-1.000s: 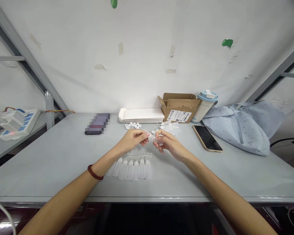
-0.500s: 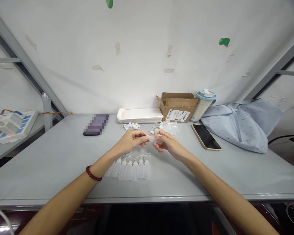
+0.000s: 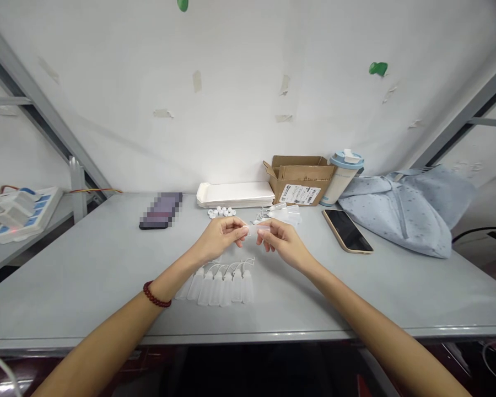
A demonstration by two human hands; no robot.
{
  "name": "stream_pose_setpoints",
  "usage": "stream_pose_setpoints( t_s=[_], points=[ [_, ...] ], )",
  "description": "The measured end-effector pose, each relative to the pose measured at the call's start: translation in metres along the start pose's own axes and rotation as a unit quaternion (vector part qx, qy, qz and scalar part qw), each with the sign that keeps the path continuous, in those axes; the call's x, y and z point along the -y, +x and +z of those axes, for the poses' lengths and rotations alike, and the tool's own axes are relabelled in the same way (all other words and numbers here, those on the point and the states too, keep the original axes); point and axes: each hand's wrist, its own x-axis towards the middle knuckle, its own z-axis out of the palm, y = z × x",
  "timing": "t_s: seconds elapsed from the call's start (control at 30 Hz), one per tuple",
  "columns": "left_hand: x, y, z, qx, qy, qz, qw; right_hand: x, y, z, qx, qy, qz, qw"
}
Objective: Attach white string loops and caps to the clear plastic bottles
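Note:
Above the middle of the table, my left hand (image 3: 226, 236) pinches a small white cap (image 3: 246, 229) between thumb and fingers. Facing it, my right hand (image 3: 284, 238) is closed on a small translucent squeeze bottle (image 3: 263, 227), mostly covered by the fingers. The bottle lies roughly level and points toward the left hand; whether it touches the cap is too small to tell. Below the hands, several similar squeeze bottles (image 3: 217, 289) lie in a row, with thin white curved strips at their tops. Behind the hands are a cluster of loose white caps (image 3: 222, 212) and more bottles (image 3: 290, 215).
A stack of white flat packets (image 3: 235, 193) and an open cardboard box (image 3: 301, 182) stand by the wall. A lidded cup (image 3: 342, 179), a phone (image 3: 348, 231) and a light blue cloth bag (image 3: 397, 215) are at right. Another phone (image 3: 161, 211) lies at left.
The bottle in my right hand has turned and risen slightly, and the fingers cover more of it. My right fingers have shifted their grip. The row of bottles has not moved.

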Motion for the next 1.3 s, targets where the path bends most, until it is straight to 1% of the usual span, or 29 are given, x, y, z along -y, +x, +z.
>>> stream_pose_setpoints(
  t_s=[0.1,0.2,0.27,0.4,0.47,0.53,0.7,0.8,0.87,0.93,1.0,1.03,1.1,1.17,1.23,1.3],
  points=[
    [0.0,0.0,0.003,-0.018,0.012,0.036,0.999,-0.001,0.001,0.0,0.001,0.034,0.019,0.999],
    [0.002,0.001,0.005,-0.022,0.003,0.047,0.999,-0.002,0.002,-0.001,-0.002,0.054,0.021,0.998],
    [0.004,0.001,0.004,-0.004,-0.003,0.031,1.0,-0.002,0.002,-0.001,-0.004,0.057,0.015,0.998],
    [0.008,0.001,0.001,0.039,-0.003,-0.026,0.999,0.0,0.002,-0.002,0.003,0.047,0.001,0.999],
    [0.008,0.001,0.001,0.052,-0.004,-0.04,0.998,0.0,0.002,-0.002,0.004,0.035,-0.003,0.999],
    [0.007,0.0,0.001,0.053,0.001,-0.04,0.998,0.001,0.001,-0.003,0.006,0.024,-0.008,1.0],
    [0.0,-0.003,0.001,0.052,0.042,-0.005,0.998,0.001,0.001,-0.003,0.005,0.025,-0.023,0.999],
    [-0.002,-0.005,0.001,0.03,0.119,0.042,0.992,0.0,0.001,-0.003,-0.002,0.024,-0.017,1.0],
    [-0.001,-0.005,0.002,0.009,0.198,0.094,0.976,-0.001,0.001,-0.002,-0.005,0.027,-0.004,1.0],
    [0.001,-0.006,0.003,-0.005,0.265,0.143,0.954,-0.002,0.001,-0.002,-0.004,0.045,0.011,0.999],
    [0.002,-0.006,0.004,-0.012,0.298,0.169,0.94,-0.003,0.002,-0.002,-0.001,0.073,0.027,0.997],
    [0.002,-0.006,0.005,-0.015,0.302,0.172,0.937,-0.003,0.002,-0.001,0.0,0.086,0.034,0.996],
    [0.003,-0.006,0.006,-0.019,0.283,0.157,0.946,-0.004,0.003,-0.001,-0.002,0.102,0.043,0.994],
    [0.002,-0.006,0.008,-0.015,0.227,0.113,0.967,-0.003,0.004,-0.001,-0.006,0.105,0.039,0.994],
    [0.002,-0.005,0.008,0.008,0.156,0.051,0.986,-0.003,0.003,-0.001,-0.006,0.099,0.023,0.995],
    [0.001,-0.004,0.007,0.043,0.101,0.001,0.994,-0.002,0.003,-0.001,0.002,0.091,0.008,0.996]
  ],
)
